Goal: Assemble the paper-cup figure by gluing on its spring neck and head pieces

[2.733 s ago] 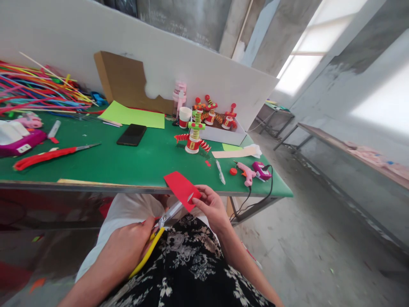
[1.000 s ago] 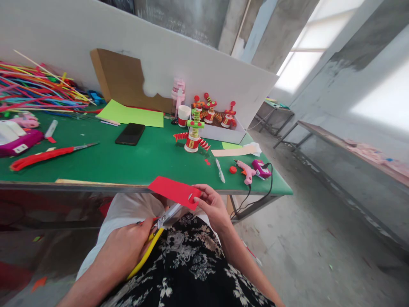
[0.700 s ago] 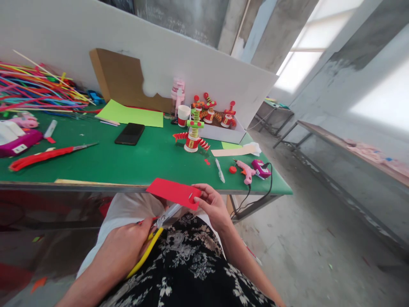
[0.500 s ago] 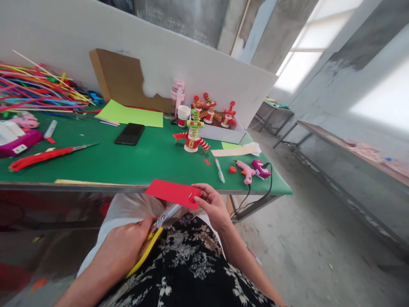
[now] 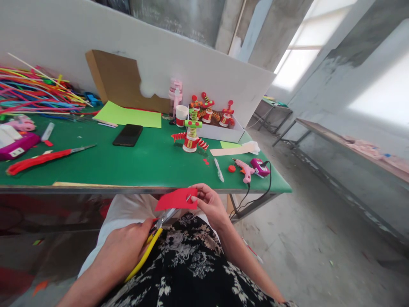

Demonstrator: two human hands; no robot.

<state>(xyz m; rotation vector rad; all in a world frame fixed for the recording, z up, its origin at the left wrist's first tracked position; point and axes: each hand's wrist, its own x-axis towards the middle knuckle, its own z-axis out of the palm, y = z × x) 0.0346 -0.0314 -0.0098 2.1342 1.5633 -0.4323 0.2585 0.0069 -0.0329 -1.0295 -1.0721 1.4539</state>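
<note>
My left hand (image 5: pixel 123 249) is closed round the yellow handles of a pair of scissors (image 5: pixel 152 238) over my lap. The blades point up and right, under a sheet of red paper (image 5: pixel 176 199). My right hand (image 5: pixel 208 204) pinches the right end of that paper, just below the front edge of the green table (image 5: pixel 134 164). The sheet lies nearly flat and tilted, its left end pointing towards my left hand.
On the table stand red and green paper figures (image 5: pixel 191 137), a white box (image 5: pixel 220 130) with more figures, a black phone (image 5: pixel 128 135), a pink glue gun (image 5: pixel 245 171) with its cord, red-handled scissors (image 5: pixel 41 157), lime paper (image 5: pixel 128 115) and coloured sticks (image 5: pixel 35 91). Bare concrete floor lies to the right.
The red paper has turned from standing up towards the table to lying flatter, swung left and lower. Both hands stay over my lap with the scissors under the sheet.
</note>
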